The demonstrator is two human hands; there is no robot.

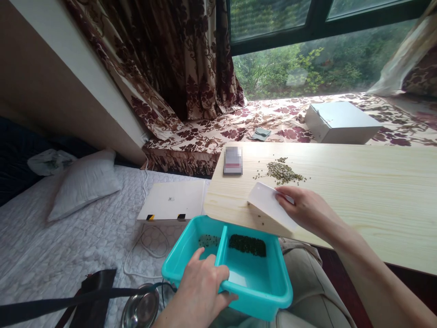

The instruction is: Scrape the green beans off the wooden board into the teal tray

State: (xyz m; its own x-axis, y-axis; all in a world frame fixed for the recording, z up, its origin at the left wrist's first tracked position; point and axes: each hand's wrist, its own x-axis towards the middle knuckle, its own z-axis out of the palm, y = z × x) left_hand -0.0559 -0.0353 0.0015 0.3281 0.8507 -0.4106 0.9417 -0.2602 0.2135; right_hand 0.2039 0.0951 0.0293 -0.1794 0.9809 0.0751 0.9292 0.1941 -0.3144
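Observation:
My right hand [300, 204] pinches a flat white plastic scraper [268, 198], tilted on edge over the near left part of the wooden table [348, 196]. Beyond the scraper lies a loose pile of small greenish-brown beans or seeds [283, 171], and a few stray ones are near its lower edge. My left hand [206, 278] grips the near rim of a teal two-compartment bin [259, 291] by its divider, index finger stretched over the left compartment. Dark green grains [247, 245] fill the far end of the right compartment; a thin scatter of grains [209, 240] lies in the left one.
A small grey box [233, 160] sits at the table's far left corner. A flat white box [172, 200], a cable and a metal bowl [141, 307] rest on the bed [102, 237] to the left. A pale box [343, 120] stands on the window ledge behind the table.

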